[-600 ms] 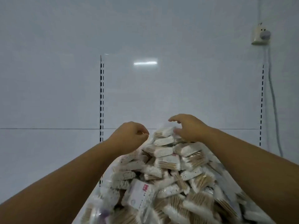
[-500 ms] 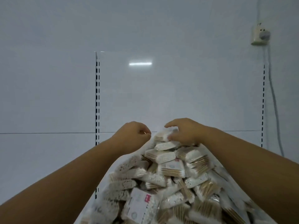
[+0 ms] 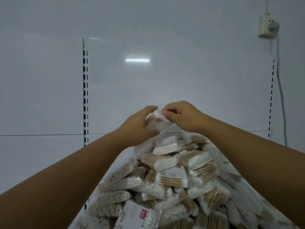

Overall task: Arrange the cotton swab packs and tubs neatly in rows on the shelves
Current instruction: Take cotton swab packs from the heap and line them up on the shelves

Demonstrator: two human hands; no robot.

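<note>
Shop: slotted shelving uprights [image 3: 85, 96] on white backboard, bulk swab packs [image 3: 165, 162].

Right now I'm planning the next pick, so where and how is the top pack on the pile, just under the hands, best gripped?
Likely from the near side: pinch the top pack by its flat top and underside at the end where the white tips show. It lies nearly flat, uppermost on the pile, with that end exposed toward the camera.

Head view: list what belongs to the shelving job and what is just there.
Job: held cotton swab pack, left hand, right hand, pile of packs, slotted shelf upright.
Just there: wall socket, its cable.
</note>
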